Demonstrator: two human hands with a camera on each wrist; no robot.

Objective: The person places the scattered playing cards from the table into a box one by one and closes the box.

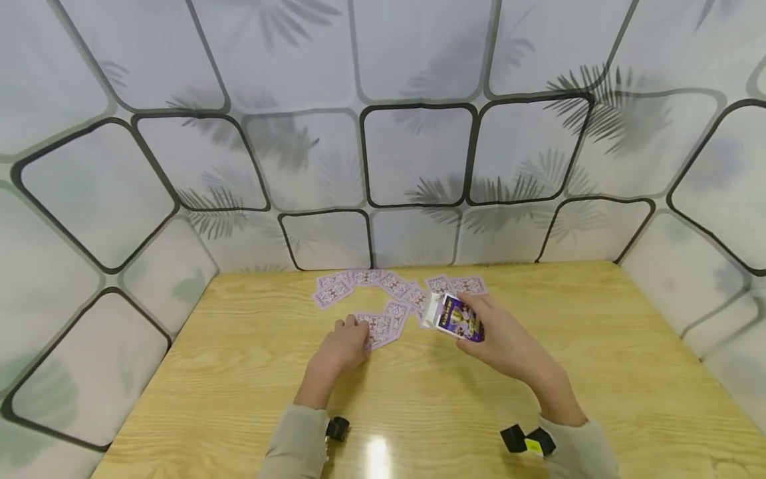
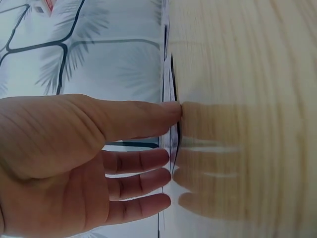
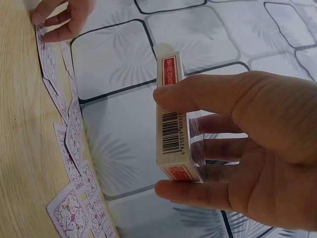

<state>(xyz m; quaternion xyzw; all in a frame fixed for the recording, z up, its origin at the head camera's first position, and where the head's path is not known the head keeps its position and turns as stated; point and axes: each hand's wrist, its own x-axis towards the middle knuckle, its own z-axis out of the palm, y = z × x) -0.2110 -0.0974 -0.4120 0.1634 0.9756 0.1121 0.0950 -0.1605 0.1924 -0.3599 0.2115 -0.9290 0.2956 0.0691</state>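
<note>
My right hand [image 1: 505,339] grips a playing card box [image 1: 459,318] above the table, tilted, with its purple and black printed face showing and a white flap out at the left end. In the right wrist view the thumb lies across the box's narrow barcode side [image 3: 172,133], the other fingers behind it. My left hand [image 1: 342,342] reaches down to the left edge of face-down playing cards [image 1: 378,324]. Its thumb tip [image 2: 171,110] touches the card edge, and the other visible fingers are nearly straight; the index finger is hidden in the left wrist view.
More face-down cards [image 1: 332,293] with a pink and white pattern lie in an overlapping, winding row towards the back of the wooden table [image 1: 239,372]. Others [image 1: 468,285] lie beyond the box. A patterned cloth wall [image 1: 419,159] closes the back and both sides.
</note>
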